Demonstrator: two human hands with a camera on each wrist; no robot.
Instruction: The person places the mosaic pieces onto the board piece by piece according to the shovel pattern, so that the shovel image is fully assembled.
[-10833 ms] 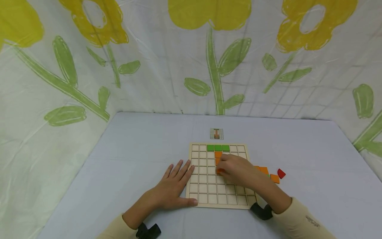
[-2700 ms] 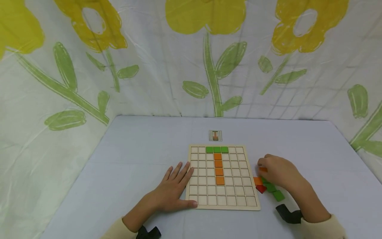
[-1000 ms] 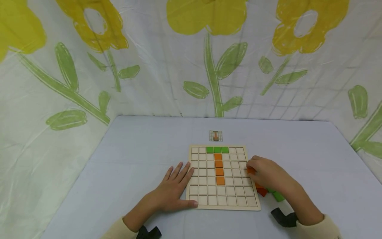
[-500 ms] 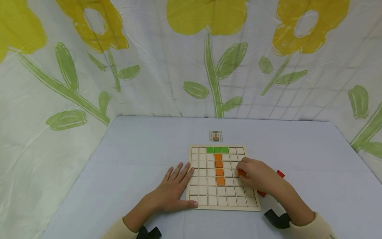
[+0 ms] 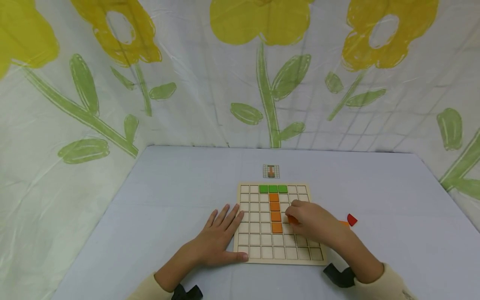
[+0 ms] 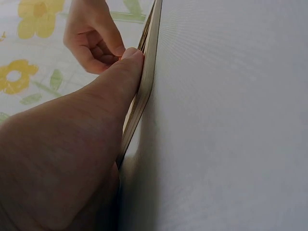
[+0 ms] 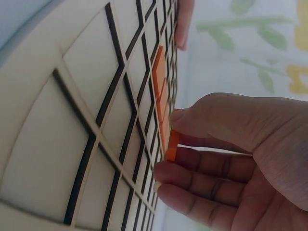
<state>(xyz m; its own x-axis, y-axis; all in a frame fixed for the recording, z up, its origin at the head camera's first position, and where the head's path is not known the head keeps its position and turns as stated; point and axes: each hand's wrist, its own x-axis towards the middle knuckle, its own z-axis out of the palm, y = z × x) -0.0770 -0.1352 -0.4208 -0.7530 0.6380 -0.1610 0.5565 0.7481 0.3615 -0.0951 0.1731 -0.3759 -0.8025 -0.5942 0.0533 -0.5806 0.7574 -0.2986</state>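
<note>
My left hand (image 5: pixel 216 239) rests with spread, straight fingers at the left edge of a wooden grid board (image 5: pixel 266 252); its thumb lies on the lower left corner. Over the board's right half, my right hand (image 5: pixel 315 221) pinches an orange square tile (image 7: pixel 173 144) between thumb and fingers, just right of the orange column. Several orange tiles (image 5: pixel 275 216) sit in that column, below a row of green tiles (image 5: pixel 273 189) at the top. In the left wrist view the board's edge (image 6: pixel 147 82) shows beside the thumb.
A small pattern card (image 5: pixel 271 171) lies behind the board. Right of it, a red rounded piece (image 5: pixel 351 219) and part of an orange tile (image 5: pixel 344 223) show past my right forearm, which hides other loose pieces. A flower-printed curtain (image 5: pixel 198 83) hangs behind the table.
My right hand has carried the orange tile leftward from beside the board to over its right half. The orange column grew longer since the oldest frame. My left hand stays put.
</note>
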